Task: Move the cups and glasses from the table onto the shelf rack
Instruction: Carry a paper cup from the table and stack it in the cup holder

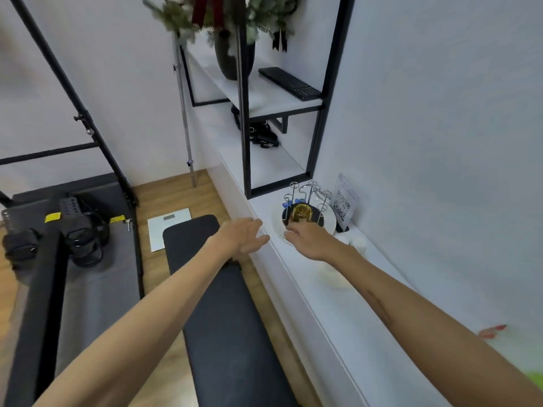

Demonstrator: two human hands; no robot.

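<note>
White walls and a long white tabletop (pixel 329 312) run up the right side of the view, with a black-framed shelf unit (pixel 282 104) at 12 o'clock carrying a vase and a keyboard (pixel 289 83). At about 1 o'clock from the hands stands a wire cup rack (pixel 308 195) with looped prongs on a round white tray (pixel 330 223). An amber glass (pixel 301 213) sits among the prongs, apparently mouth down. The right hand (pixel 311 240) reaches it from 5 o'clock; its fingertips are at the glass's lower edge, but whether they pinch it or only touch I cannot tell, since the hand hides its own grip. The left hand (pixel 242 235) hovers flat at 9 o'clock of the tray, fingers straight, holding nothing.

Such a glass looks light, rigid, smooth and breakable. It is best held round the body, not the rim, and eased straight onto a prong so that it does not knock the wire.
</note>
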